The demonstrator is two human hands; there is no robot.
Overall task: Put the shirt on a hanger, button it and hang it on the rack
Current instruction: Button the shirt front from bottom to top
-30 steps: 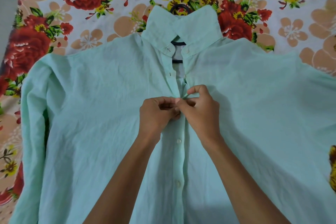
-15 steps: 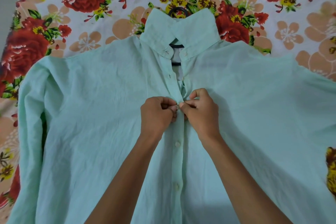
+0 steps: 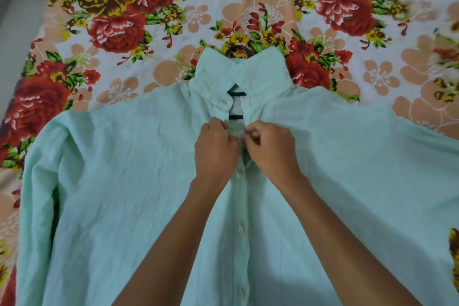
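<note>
A pale mint-green shirt (image 3: 129, 181) lies flat, front up, on a floral bedsheet. A dark hanger (image 3: 236, 50) sits inside it; its hook pokes out above the collar and its bars show in the open neck. My left hand (image 3: 214, 150) and my right hand (image 3: 269, 146) pinch the two edges of the placket together just below the collar. Three white buttons below my hands are fastened. The button between my fingers is hidden.
The bedsheet (image 3: 119, 32) with red and yellow flowers covers the whole surface around the shirt. The shirt's sleeves spread out to both sides. A grey floor strip (image 3: 15, 20) shows at the far left edge.
Both hands have moved up the placket toward the collar, leaving one more button showing below them. The view has shifted so the shirt sits lower in frame.
</note>
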